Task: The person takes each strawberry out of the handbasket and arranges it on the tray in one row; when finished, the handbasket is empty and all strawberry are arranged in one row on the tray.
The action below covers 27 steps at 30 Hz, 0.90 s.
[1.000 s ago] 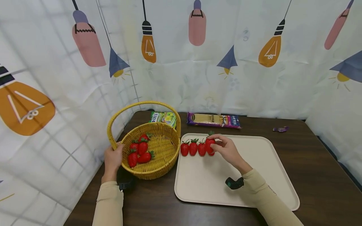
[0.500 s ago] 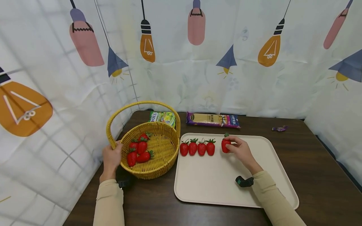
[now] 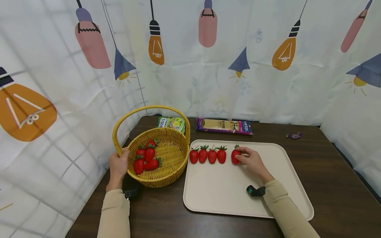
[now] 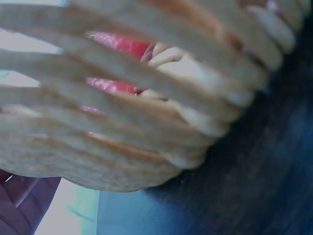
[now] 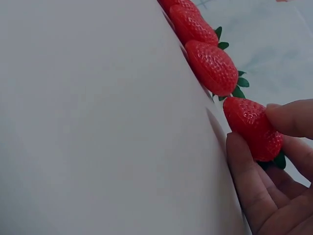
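My right hand [image 3: 251, 161] pinches a red strawberry [image 5: 252, 126] between thumb and fingers, close over the white tray [image 3: 220, 191]. Its green leaves point toward the back. To its left, several strawberries [image 3: 212, 156] stand in a row along the tray's back left part, leaves to the back. My left hand [image 3: 118, 165] grips the handle of a yellow woven basket [image 3: 171, 155] at its left base. Inside the basket, several more strawberries [image 3: 149, 154] lie heaped on the left side. The left wrist view is mostly filled by the blurred basket weave [image 4: 117, 112], with red showing through the gaps.
Behind the basket lies a green and yellow packet [image 3: 175, 123]. A long purple and yellow package [image 3: 224, 126] is behind the tray. One small purple wrapped piece [image 3: 294, 136] sits at the back right of the dark table [image 3: 333, 185]. A printed curtain [image 3: 190, 82] closes off the back.
My right hand has carried its strawberry rightward from in front of the row's right end, then slightly left and down toward the tray. The left hand stays on the basket handle.
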{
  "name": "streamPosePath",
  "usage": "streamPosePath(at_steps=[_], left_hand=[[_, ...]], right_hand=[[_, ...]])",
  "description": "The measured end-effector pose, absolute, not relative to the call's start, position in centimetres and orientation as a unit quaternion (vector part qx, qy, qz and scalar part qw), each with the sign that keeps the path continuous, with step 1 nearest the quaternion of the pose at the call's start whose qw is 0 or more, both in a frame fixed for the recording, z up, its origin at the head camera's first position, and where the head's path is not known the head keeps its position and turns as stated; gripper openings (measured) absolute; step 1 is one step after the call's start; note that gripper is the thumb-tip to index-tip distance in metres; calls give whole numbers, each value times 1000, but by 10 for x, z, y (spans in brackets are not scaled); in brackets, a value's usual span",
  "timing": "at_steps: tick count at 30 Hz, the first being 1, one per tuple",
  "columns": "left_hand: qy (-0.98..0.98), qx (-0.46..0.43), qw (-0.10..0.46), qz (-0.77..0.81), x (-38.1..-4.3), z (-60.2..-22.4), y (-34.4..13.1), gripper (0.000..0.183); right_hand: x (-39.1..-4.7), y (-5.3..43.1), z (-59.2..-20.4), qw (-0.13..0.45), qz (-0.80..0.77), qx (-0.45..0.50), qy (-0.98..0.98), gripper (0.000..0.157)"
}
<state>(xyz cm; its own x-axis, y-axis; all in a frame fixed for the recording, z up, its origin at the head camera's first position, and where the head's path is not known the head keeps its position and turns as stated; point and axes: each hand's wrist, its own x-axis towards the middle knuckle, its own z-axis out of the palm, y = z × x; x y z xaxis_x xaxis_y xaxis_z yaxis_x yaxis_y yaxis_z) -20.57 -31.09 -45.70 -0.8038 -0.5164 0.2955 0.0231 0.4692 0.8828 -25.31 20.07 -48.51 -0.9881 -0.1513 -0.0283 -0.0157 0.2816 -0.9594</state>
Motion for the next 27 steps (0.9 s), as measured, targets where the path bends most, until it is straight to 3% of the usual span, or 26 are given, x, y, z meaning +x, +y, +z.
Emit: streamPosePath(at_steps=[27], left_hand=[[-803, 156, 268, -508, -205, -456, -308, 30]], right_hand=[[-250, 180, -486, 33, -532, -28, 845, 36]])
